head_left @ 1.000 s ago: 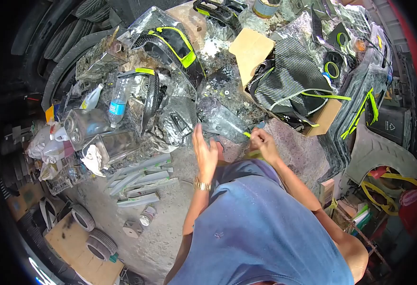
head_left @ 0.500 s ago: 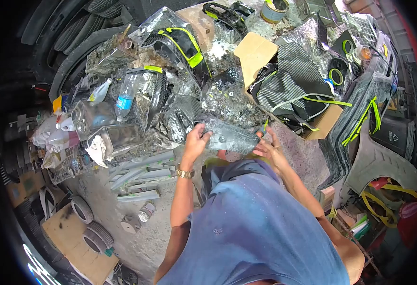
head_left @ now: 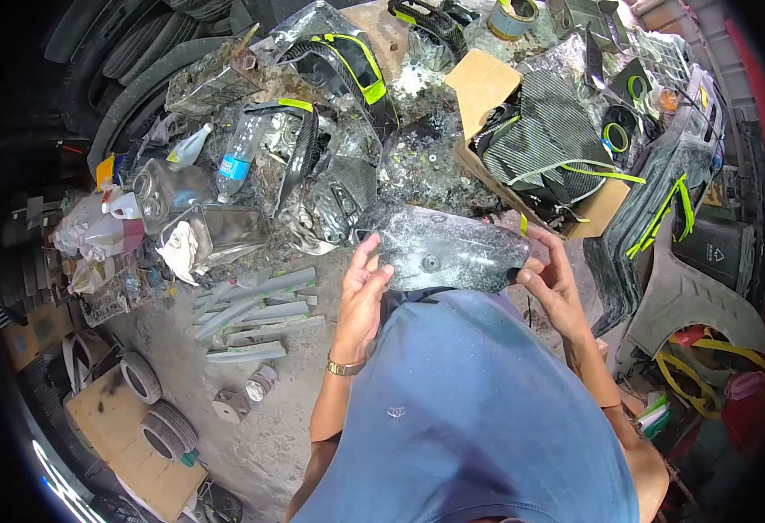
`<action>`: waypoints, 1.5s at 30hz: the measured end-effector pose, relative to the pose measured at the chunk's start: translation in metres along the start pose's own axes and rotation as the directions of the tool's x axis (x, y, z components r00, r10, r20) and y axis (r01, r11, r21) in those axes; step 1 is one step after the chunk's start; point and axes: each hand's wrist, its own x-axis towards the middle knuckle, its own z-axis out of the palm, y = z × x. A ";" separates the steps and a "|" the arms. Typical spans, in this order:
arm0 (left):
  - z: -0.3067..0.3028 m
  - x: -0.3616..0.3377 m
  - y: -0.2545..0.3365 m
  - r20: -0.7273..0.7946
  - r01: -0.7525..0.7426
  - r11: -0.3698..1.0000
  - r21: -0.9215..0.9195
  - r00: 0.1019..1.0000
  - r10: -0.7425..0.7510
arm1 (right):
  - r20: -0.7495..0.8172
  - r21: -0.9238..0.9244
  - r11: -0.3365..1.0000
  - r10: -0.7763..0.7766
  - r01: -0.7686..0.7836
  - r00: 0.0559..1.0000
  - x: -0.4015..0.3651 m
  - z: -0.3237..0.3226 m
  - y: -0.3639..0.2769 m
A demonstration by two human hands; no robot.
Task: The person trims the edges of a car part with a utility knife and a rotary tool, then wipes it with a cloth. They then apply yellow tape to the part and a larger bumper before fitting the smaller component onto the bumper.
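Here I have the scuffed dark panel [head_left: 474, 257] at the desk's [head_left: 430, 122] near side, close to the shirt [head_left: 478, 366], long axis running left to right, right end slightly nearer. My left hand [head_left: 359, 305] pinches its left end, my right hand [head_left: 561, 292] grips the right; neither is nearer, the panel lying squarely between.
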 end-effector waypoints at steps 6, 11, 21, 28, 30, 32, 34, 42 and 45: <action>-0.009 0.005 0.005 -0.125 -0.159 0.969 0.187 0.975 0.184 | 0.040 -0.285 0.951 0.139 -0.122 0.989 -0.017 -0.019 -0.032; -0.015 0.028 0.011 0.012 -0.199 0.844 0.498 0.975 0.223 | 0.216 -0.574 0.745 -0.264 0.341 0.940 0.007 0.009 -0.049; -0.008 0.032 0.029 0.470 -0.388 0.693 0.607 0.879 0.081 | 0.323 -0.672 0.663 -0.139 0.331 0.936 0.020 0.058 -0.036; 0.002 0.012 0.040 0.510 -0.500 0.400 0.768 0.856 0.089 | 0.304 -0.786 0.485 -0.239 0.385 0.922 0.014 0.072 -0.034; 0.009 0.006 0.045 0.503 -0.504 0.360 0.785 0.858 0.104 | 0.290 -0.792 0.481 -0.244 0.376 0.925 0.011 0.076 -0.035; 0.016 0.000 0.049 0.495 -0.505 0.318 0.802 0.861 0.120 | 0.279 -0.797 0.479 -0.249 0.369 0.927 0.009 0.078 -0.035; 0.022 -0.004 0.050 0.427 -0.452 0.315 0.835 0.892 0.147 | 0.279 -0.795 0.468 -0.281 0.385 0.918 0.008 0.080 -0.034; 0.026 -0.013 0.041 0.409 -0.475 0.209 0.855 0.865 0.292 | 0.237 -0.792 0.485 -0.313 0.370 0.919 0.003 0.085 -0.032; 0.028 -0.016 0.041 0.430 -0.498 0.152 0.854 0.839 0.332 | 0.221 -0.784 0.501 -0.325 0.366 0.920 0.002 0.086 -0.030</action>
